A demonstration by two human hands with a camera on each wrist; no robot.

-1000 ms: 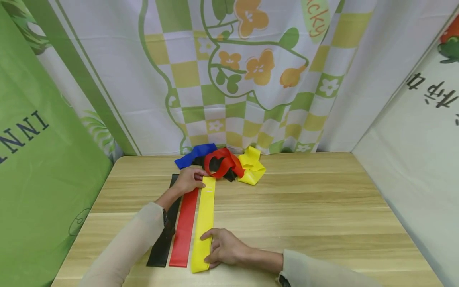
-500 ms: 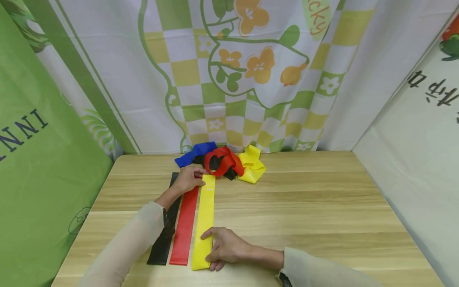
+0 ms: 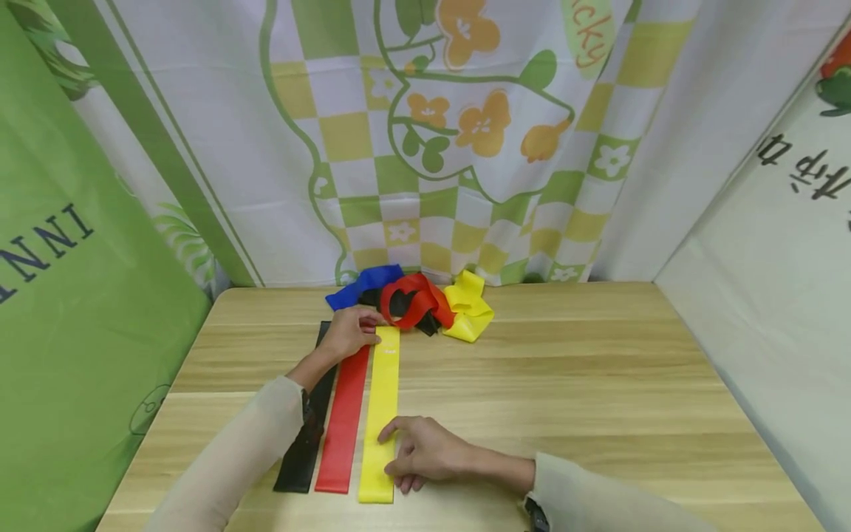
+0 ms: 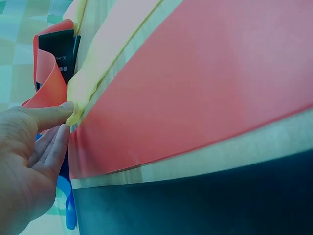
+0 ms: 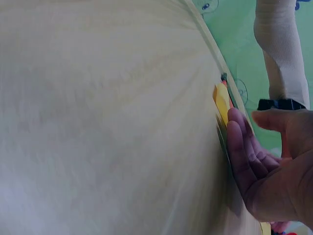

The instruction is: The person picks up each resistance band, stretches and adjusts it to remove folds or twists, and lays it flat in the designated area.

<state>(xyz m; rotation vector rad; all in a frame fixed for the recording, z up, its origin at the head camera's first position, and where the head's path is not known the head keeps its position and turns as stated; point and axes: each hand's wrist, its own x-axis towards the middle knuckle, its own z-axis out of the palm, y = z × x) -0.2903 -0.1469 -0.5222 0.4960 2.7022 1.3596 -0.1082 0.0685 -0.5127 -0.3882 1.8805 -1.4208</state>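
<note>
The yellow band [image 3: 380,414] lies lengthwise on the table, to the right of a red band [image 3: 342,421] and a black band [image 3: 301,451]. My left hand [image 3: 347,334] pinches the yellow band's far end; in the left wrist view the thumb of that hand [image 4: 29,161] is on the yellow tip [image 4: 76,105], beside the red band [image 4: 195,88]. At the near end, my right hand [image 3: 428,451] is at the yellow band's right edge with thumb and forefinger apart, not gripping it. The right wrist view shows this hand [image 5: 269,166] with fingers extended near the yellow band [image 5: 221,100].
Crumpled blue [image 3: 372,282], red [image 3: 415,299], black and yellow [image 3: 468,307] bands lie at the table's back edge, just beyond my left hand. A patterned curtain [image 3: 432,185] hangs behind the wooden table [image 3: 565,391].
My right hand has loosened from the yellow band and shifted slightly right and away from me. The band's near end has moved slightly right and lies straighter. My left hand has stayed in place.
</note>
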